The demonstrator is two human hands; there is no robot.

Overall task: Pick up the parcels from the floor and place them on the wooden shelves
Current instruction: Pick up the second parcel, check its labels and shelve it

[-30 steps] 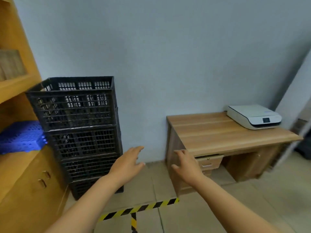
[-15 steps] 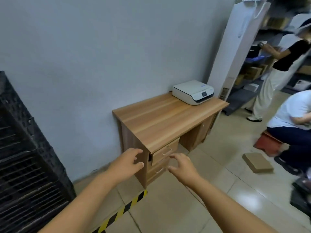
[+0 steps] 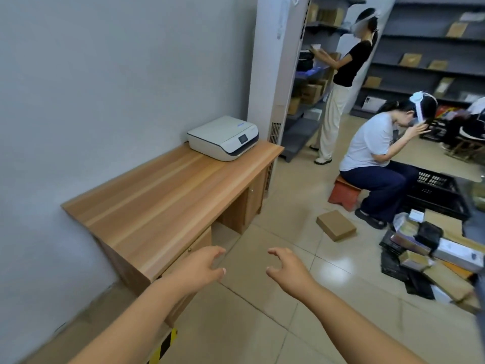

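Note:
A flat brown cardboard parcel (image 3: 336,225) lies alone on the tiled floor, right of the desk. Further right, a heap of parcels (image 3: 430,254) in brown, black and white wrapping covers the floor by the frame edge. My left hand (image 3: 200,269) and my right hand (image 3: 287,269) are both stretched out in front of me above the floor, fingers apart and holding nothing. The lone parcel is well beyond my right hand. The wooden shelves are out of view.
A wooden desk (image 3: 168,195) with a white printer (image 3: 224,137) stands against the wall on the left. One person sits on a red stool (image 3: 343,194) beside a black crate (image 3: 435,190); another stands at grey metal shelving (image 3: 430,53).
The view has swung right: the stacked black crates and wooden shelf have left the frame, and the floor parcels and two people have come in. Both hands stay empty and outstretched.

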